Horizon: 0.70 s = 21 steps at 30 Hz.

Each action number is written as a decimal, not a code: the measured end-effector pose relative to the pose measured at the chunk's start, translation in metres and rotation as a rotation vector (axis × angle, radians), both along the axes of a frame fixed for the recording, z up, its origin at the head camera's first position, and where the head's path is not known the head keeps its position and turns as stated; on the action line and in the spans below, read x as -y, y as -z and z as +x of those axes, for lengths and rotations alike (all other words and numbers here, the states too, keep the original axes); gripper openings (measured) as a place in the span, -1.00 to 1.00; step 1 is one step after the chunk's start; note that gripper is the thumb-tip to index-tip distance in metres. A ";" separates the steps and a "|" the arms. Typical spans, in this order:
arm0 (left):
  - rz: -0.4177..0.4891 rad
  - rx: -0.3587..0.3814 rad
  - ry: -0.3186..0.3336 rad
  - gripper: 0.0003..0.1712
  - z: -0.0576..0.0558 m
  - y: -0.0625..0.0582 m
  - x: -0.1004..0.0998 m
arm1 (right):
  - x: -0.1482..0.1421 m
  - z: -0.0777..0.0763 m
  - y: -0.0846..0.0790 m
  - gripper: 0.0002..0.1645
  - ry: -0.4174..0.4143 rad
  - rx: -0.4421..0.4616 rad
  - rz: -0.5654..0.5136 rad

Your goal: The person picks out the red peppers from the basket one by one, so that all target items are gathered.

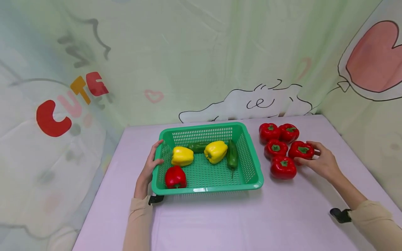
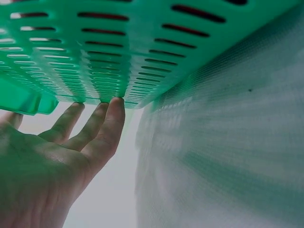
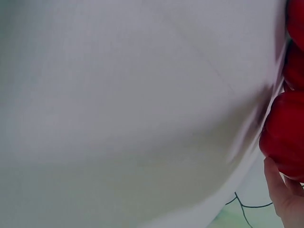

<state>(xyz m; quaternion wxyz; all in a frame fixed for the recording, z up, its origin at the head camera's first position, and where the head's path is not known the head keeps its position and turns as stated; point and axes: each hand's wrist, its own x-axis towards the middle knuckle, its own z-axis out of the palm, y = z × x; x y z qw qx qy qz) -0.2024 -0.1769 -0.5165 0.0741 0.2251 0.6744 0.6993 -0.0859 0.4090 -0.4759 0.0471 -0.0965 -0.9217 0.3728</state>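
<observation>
A green plastic basket (image 1: 207, 191) with slotted walls sits mid-table. My left hand (image 1: 148, 170) holds it at its left side, thumb and a finger over the rim; in the left wrist view, several fingers (image 2: 107, 128) lie against the outer wall. To the right of the basket my right hand (image 1: 326, 162) grips a red bell pepper (image 1: 295, 152) between thumb and fingers, from its right side. That pepper (image 3: 285, 130) also shows at the right edge of the right wrist view, with part of the hand below it.
Several other red bell peppers (image 1: 283, 169) cluster beside the held one. Inside the basket lie two yellow bell peppers (image 1: 183, 156), a red bell pepper (image 1: 175, 176) and two long green peppers (image 1: 232, 155). A printed curtain (image 1: 201, 69) hangs behind the table (image 1: 201, 223).
</observation>
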 end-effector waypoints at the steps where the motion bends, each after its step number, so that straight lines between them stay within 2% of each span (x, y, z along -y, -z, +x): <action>1: 0.001 0.002 -0.002 -0.12 0.000 0.000 0.000 | -0.001 -0.001 0.001 0.01 -0.001 0.001 0.002; 8: -0.006 0.021 -0.012 -0.12 0.002 0.000 -0.001 | -0.005 -0.007 0.008 0.01 0.006 -0.004 0.006; 21: 0.009 0.011 -0.007 -0.13 0.001 -0.001 0.000 | -0.004 -0.014 0.004 0.04 -0.007 0.007 -0.020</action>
